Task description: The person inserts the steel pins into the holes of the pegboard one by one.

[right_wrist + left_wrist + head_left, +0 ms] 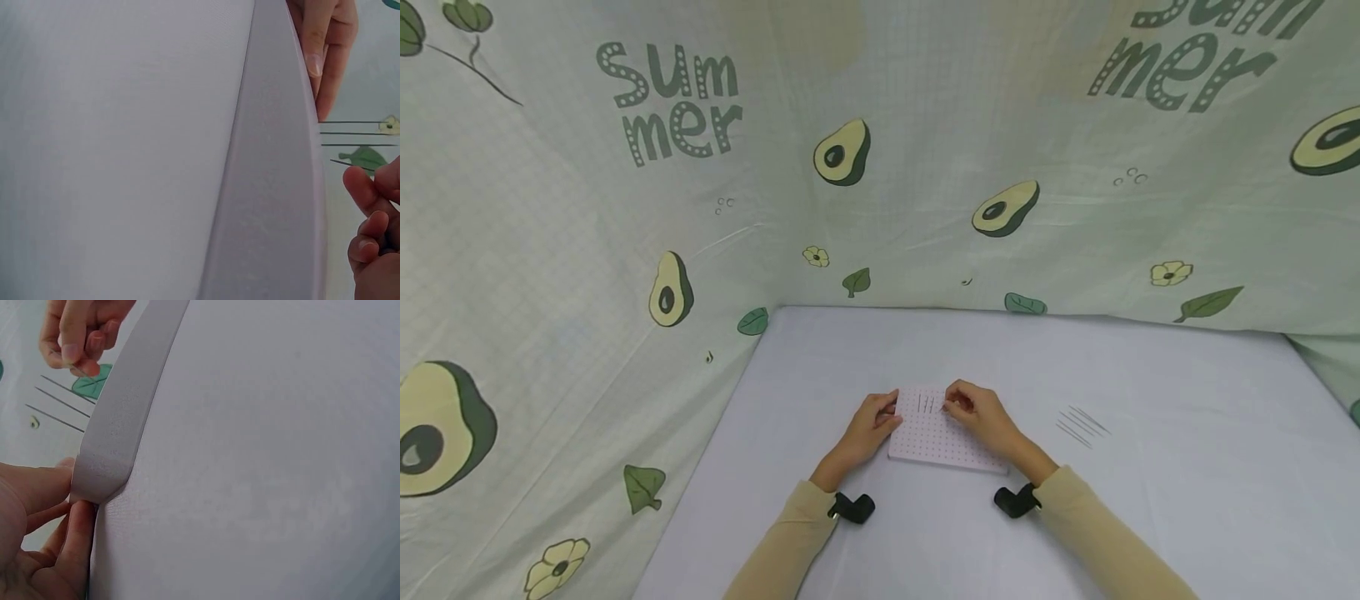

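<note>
A thick white board (925,446) with a grid of small dots or holes lies on the table. Three thin metal rods (926,403) stand upright near its far left part. My left hand (868,427) grips the board at its left edge, fingers by the corner. Over the board, my right hand (988,419) pinches another thin rod (340,162) between thumb and forefinger. In the right wrist view that rod is tilted, its tip near the board's surface beside the standing ones; whether it touches I cannot tell. The right fingers partly cover it in the head view.
Several loose thin rods (1081,426) lie side by side on the white tabletop (1187,467), right of the board. A hanging cloth (917,208) printed with avocados and leaves stands behind and to the left of the table. Each wrist wears a black camera (854,508).
</note>
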{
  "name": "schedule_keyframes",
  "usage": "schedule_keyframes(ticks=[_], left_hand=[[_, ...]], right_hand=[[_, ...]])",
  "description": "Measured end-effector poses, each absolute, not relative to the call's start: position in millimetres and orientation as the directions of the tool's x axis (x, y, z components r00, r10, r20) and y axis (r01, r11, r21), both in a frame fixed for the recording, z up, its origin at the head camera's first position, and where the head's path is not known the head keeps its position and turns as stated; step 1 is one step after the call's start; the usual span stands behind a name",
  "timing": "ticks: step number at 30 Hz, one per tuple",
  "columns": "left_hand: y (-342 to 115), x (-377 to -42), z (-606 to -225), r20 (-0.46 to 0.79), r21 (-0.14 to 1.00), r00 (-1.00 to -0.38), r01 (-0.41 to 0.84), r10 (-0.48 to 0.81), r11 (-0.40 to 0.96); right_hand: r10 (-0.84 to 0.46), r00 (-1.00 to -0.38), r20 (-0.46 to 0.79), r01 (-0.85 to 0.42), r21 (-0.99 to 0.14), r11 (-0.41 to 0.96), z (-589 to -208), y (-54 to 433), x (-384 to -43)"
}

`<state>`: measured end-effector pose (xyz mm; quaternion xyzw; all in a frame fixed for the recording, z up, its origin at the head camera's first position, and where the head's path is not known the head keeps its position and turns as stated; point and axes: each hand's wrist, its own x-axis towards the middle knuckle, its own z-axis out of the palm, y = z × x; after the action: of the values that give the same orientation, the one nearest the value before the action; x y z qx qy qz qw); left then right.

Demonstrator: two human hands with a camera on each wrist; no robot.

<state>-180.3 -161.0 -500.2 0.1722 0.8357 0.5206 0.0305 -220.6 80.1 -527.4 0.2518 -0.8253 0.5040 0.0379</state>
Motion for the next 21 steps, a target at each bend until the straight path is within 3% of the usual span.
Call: schedule_keyframes(ticks=[14, 21], left_hand=[[-159, -181, -502, 0.11, 0.888, -0.944, 0.234, 0.311, 0.397], [-168, -197, -540, 0.114, 0.875, -0.944, 0.243, 0.309, 0.419]], right_hand=[[-0.409, -0.855, 0.319, -0.479, -0.789, 0.385, -532, 78, -221], [-0.422, -0.853, 0.305, -0.482, -0.771, 0.416, -532, 74, -221]])
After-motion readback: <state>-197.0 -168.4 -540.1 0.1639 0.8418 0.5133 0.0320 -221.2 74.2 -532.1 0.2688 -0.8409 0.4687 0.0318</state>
